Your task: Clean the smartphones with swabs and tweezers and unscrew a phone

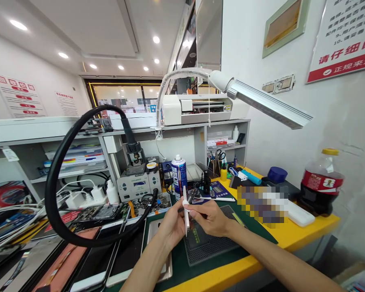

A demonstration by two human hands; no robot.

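Between my two hands stands a thin, white-edged phone [186, 222], seen almost edge-on, so its faces are mostly hidden. My left hand [172, 228] is closed round it from the left. The thumb and fingers of my right hand [212, 217] pinch its upper right edge; whether a small tool is also in that pinch I cannot tell. Below the hands, a dark perforated repair pad [214, 248] lies on the green mat [179, 271]. Just beyond the phone, a blue spray can [179, 175] stands upright.
A black hose [48, 190] loops from the grey hot-air station [139, 185] at the left. Several phones and tablets [126, 253] lie there. A lamp [267, 103] hangs overhead. A cola bottle [320, 184] and white case [301, 213] sit on the yellow desk [318, 227].
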